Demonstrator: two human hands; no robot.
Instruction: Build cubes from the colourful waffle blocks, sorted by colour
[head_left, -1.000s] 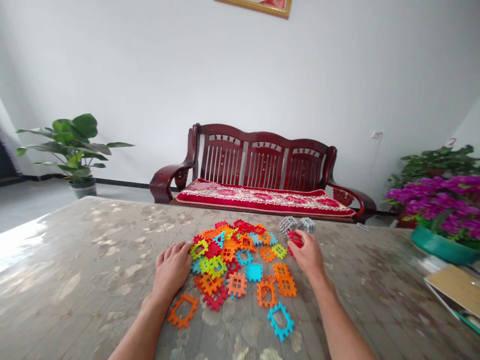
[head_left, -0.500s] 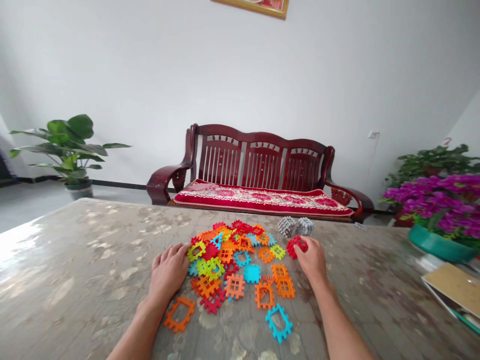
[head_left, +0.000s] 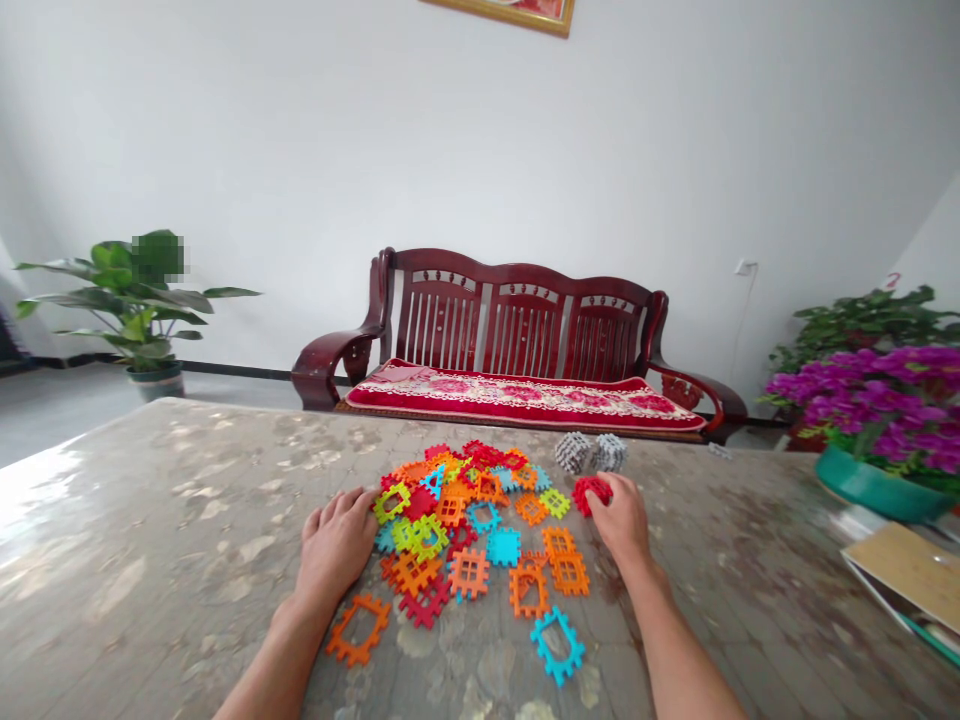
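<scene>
My left hand (head_left: 339, 530) lies palm down on the table, its fingers stretched out. Its thumb side is at the left edge of a heap of interlocking plastic tiles (head_left: 451, 511) in red, orange, green and blue. On the far right of the heap, my right hand (head_left: 624, 515) grips a red toothed building block (head_left: 589, 494) between thumb and fingers. That block sits at table height and is partly covered by the hand. Just beyond it are two grey knobbly balls (head_left: 573, 453). Nearer to me lie a loose blue frame tile (head_left: 557, 646) and an orange frame tile (head_left: 359, 630).
The table (head_left: 187, 560) has a patterned cover. At right stand a teal pot (head_left: 874, 484) of purple flowers and a brown notebook (head_left: 904, 575). A small grey piece (head_left: 720, 451) lies near the far edge. Behind is a wooden bench (head_left: 525, 330); a potted plant (head_left: 154, 325) stands left.
Hardly anything differs. Both hands keep their places, and the red block stays in my right hand. The view has shifted very slightly.
</scene>
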